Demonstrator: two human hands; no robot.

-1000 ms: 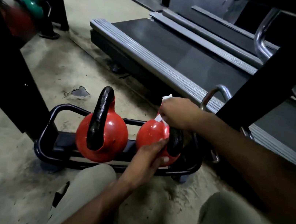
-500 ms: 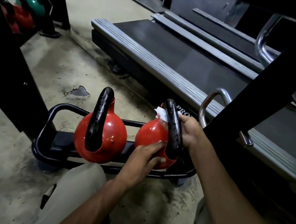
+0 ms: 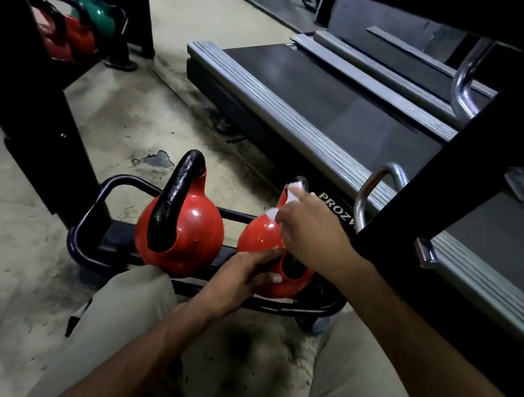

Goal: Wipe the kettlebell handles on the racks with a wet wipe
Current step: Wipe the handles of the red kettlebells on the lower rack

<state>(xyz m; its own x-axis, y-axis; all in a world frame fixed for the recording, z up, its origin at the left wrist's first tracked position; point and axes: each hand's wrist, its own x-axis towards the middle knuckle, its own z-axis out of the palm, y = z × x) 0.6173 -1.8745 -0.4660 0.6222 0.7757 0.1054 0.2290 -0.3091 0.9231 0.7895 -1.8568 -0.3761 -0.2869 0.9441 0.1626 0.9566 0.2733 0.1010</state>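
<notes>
Kettlebell handle [image 3: 293,264] of the right-hand red kettlebell [image 3: 260,237] is the one being wiped. That bell sits at the right end of the low black rack [image 3: 91,206] on the floor. The right hand [image 3: 311,231] lies over the top of the handle, its grip clenched on the white wet wipe [image 3: 295,192], which bunches out at the far end of the arch. Half a second ago this hand was tucked behind the handle with the black arch bare; now it covers the arch, so the wipe is travelling back along it, and this handle looks close to done. The left hand [image 3: 241,280] holds nothing. Its fingers are pressed flat on the bell's near side to steady it, just as before.

Beside it, toward the rack's left end, the second red kettlebell [image 3: 187,234] shows its glossy black handle [image 3: 173,200] untouched, with open floor behind. Room is tighter at the right end: a black upright [image 3: 462,167] and a chrome bar [image 3: 376,188] stand close, with the treadmill [image 3: 335,107] just behind.
</notes>
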